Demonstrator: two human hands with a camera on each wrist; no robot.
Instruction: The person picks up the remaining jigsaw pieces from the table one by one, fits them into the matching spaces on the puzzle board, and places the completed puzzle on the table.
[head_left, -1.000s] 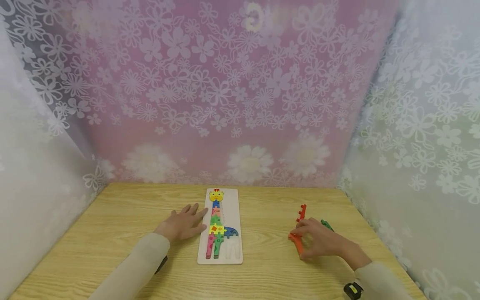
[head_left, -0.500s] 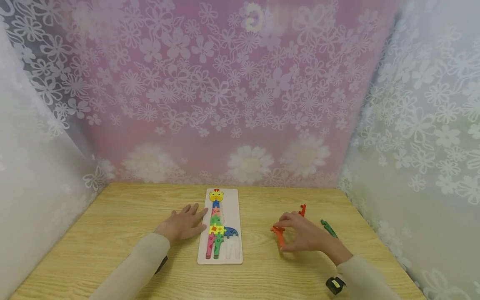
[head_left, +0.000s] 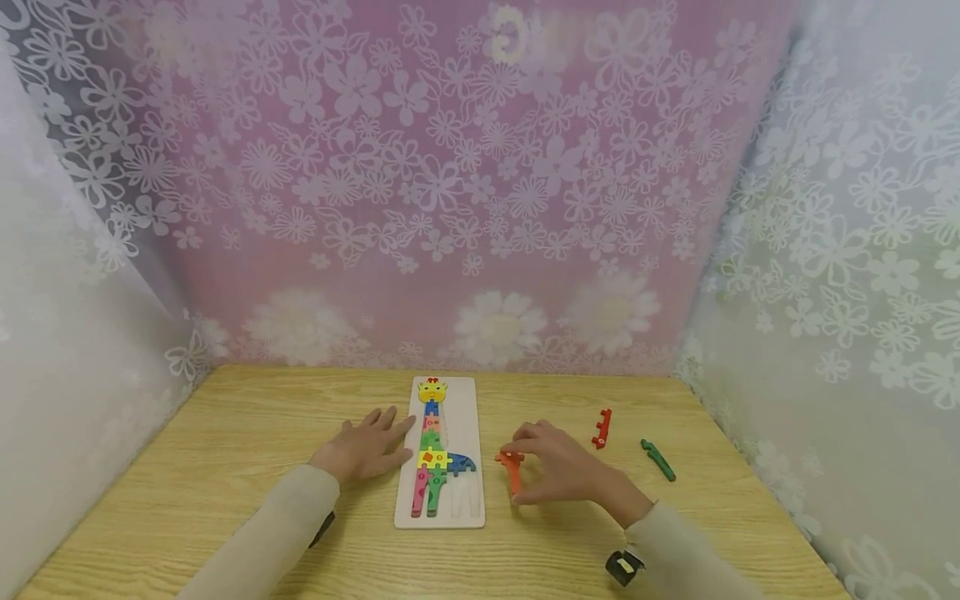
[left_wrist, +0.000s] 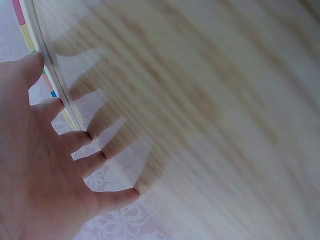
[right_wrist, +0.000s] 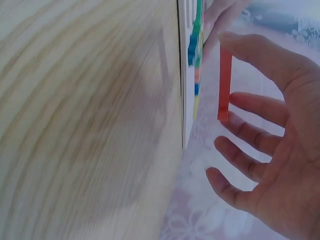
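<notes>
A white puzzle board (head_left: 463,417) lies on the table, with a giraffe built from colourful pieces in it; a pale leg-shaped recess shows under the blue piece (head_left: 462,463). My left hand (head_left: 365,448) rests at the board's left edge, fingers spread, thumb and fingertips touching the rim in the left wrist view. To the right of the board, my right hand (head_left: 558,468) pinches an orange puzzle piece (head_left: 513,472) between thumb and fingers. In the right wrist view this orange piece (right_wrist: 225,85) is seen edge-on, held above the tabletop, apart from the board.
Farther right on the wooden table (head_left: 547,542) lie a red puzzle piece (head_left: 602,428) and a green puzzle piece (head_left: 658,460). Floral curtains (head_left: 480,208) hang behind the table and at both sides.
My right hand has carried the orange piece left toward the board, uncovering the red and green pieces. The left hand and board have stayed in place.
</notes>
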